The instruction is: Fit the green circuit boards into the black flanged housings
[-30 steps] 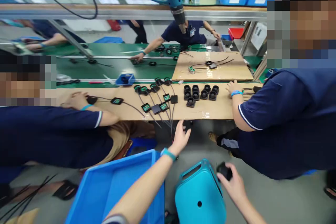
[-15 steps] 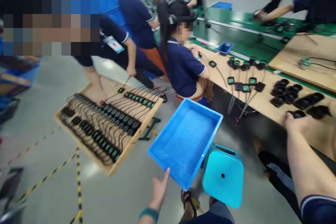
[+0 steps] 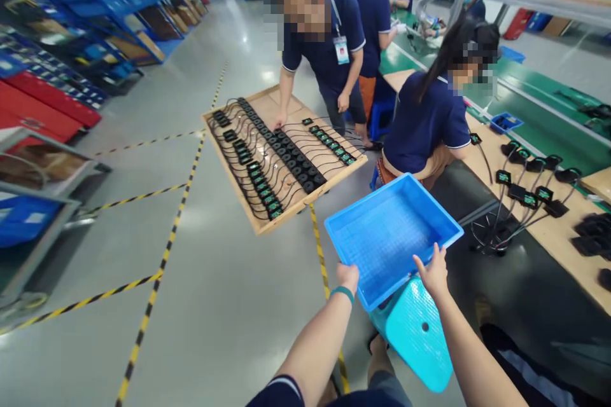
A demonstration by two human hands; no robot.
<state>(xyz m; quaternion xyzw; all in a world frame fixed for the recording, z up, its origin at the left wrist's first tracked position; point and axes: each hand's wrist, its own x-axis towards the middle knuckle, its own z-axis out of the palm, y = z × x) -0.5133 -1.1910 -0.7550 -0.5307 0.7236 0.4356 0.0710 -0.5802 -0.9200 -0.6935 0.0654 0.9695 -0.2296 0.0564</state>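
A shallow blue plastic bin (image 3: 382, 235) is in front of me, its bare inside floor showing. My left hand (image 3: 348, 277) is closed on the bin's near left rim, with a teal band round the wrist. At the near right side, my right hand (image 3: 433, 270) grips the rim, its thumb toward the inside and its fingers along the outer edge. Just below the bin stands a turquoise stool (image 3: 422, 337) with a hole in its seat, partly covered by the bin.
A wooden tray (image 3: 262, 224) holds rows of black parts with cables; a co-worker (image 3: 319, 44) reaches into it. A seated person (image 3: 424, 121) is at the workbench (image 3: 573, 241), which bears black cabled parts (image 3: 529, 187). Yellow-black tape (image 3: 165, 261) marks the floor; shelves (image 3: 95, 13) stand at left.
My view has swung left. My right hand has left a black part on the workbench and taken the bin's rim. My left hand, earlier open beside the bin, now grips it.
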